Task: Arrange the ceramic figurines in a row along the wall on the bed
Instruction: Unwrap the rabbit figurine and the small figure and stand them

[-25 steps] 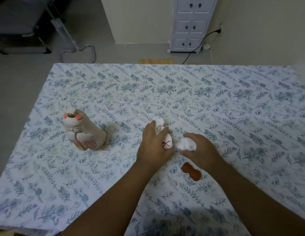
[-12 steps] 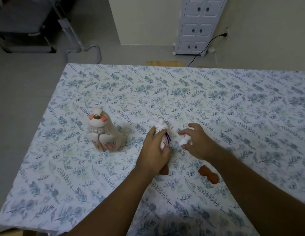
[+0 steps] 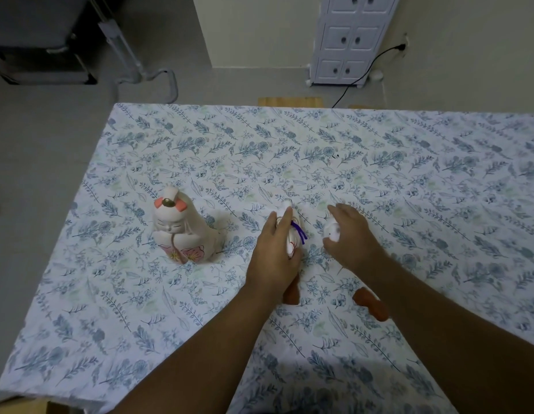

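Observation:
A large cream doll figurine [image 3: 179, 233] with a pink flower pattern stands upright at the left of the bed [image 3: 409, 162]. My left hand [image 3: 274, 252] is closed around a white figurine with a purple cord [image 3: 294, 234] in the middle of the sheet. Just to its right, my right hand [image 3: 353, 237] holds a small white figurine [image 3: 332, 231] between thumb and fingers. Two small brown-orange pieces lie on the sheet: one [image 3: 292, 292] partly hidden under my left wrist, the other [image 3: 371, 303] beside my right forearm.
The floral sheet spreads wide to the right and far side. Past the bed's far edge are grey floor, a white drawer cabinet [image 3: 353, 40] with a black cable, a cream wall and a metal frame [image 3: 140, 67] at the left.
My left hand has turned the white figurine more upright, so its purple cord shows. The right hand has slid a little forward with the small white figurine. The view has shifted, so the doll appears further right.

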The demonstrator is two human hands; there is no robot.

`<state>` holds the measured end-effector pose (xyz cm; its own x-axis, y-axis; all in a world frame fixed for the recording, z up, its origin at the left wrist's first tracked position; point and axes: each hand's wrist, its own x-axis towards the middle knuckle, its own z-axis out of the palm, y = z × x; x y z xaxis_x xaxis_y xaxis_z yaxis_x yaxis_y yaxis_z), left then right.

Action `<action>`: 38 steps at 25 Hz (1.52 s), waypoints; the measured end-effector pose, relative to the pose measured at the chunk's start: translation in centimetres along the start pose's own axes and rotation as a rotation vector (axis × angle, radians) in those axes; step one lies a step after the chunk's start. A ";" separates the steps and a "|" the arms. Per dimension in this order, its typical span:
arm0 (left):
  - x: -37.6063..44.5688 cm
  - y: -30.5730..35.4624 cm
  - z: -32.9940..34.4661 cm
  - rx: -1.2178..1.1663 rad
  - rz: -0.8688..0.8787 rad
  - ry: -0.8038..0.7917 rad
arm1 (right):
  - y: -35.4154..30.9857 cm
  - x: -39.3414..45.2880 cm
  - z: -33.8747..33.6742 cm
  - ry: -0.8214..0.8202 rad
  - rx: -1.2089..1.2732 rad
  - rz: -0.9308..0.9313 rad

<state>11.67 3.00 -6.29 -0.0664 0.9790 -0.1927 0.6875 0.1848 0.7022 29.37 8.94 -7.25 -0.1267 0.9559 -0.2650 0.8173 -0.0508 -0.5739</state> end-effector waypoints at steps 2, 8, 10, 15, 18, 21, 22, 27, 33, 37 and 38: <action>0.8 0.4 0.1 -0.017 -0.009 0.004 | -0.2 0.1 0.0 -0.011 0.005 -0.021; 1.5 0.4 0.1 0.009 0.000 0.013 | -0.4 -0.7 0.5 -0.095 -0.068 -0.036; 1.3 0.5 0.0 -0.002 -0.001 -0.001 | -0.5 -0.4 0.1 -0.146 -0.068 -0.017; -1.9 0.2 -0.5 -0.083 0.043 0.121 | 0.3 -3.8 -1.2 -0.059 0.058 -0.030; -5.4 -0.8 0.4 -0.116 -0.030 0.197 | 2.3 -8.0 -1.5 0.171 -0.011 -0.004; -7.2 -1.5 1.9 -0.080 -0.168 0.127 | 4.3 -11.3 -1.2 0.112 -0.104 0.097; -7.3 -1.6 2.4 -0.045 -0.184 0.086 | 4.9 -12.1 -0.8 0.046 -0.143 0.127; -7.0 -1.4 3.0 -0.005 -0.163 0.004 | 5.9 -13.5 0.0 -0.089 -0.057 0.133; -8.3 -0.9 2.0 -0.160 -0.197 0.042 | 3.2 -13.3 -1.0 -0.018 0.127 0.034; -7.8 -0.2 1.4 -0.058 -0.040 0.058 | 0.7 -12.5 -0.8 -0.029 0.041 -0.147; -7.5 0.0 1.3 -0.036 -0.020 0.070 | 0.4 -12.1 -0.5 -0.039 0.016 -0.178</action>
<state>13.11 -4.42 -5.77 -0.1317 0.9784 -0.1596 0.6591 0.2066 0.7231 31.56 -2.48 -3.88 -0.2911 0.9381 -0.1877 0.7711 0.1139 -0.6264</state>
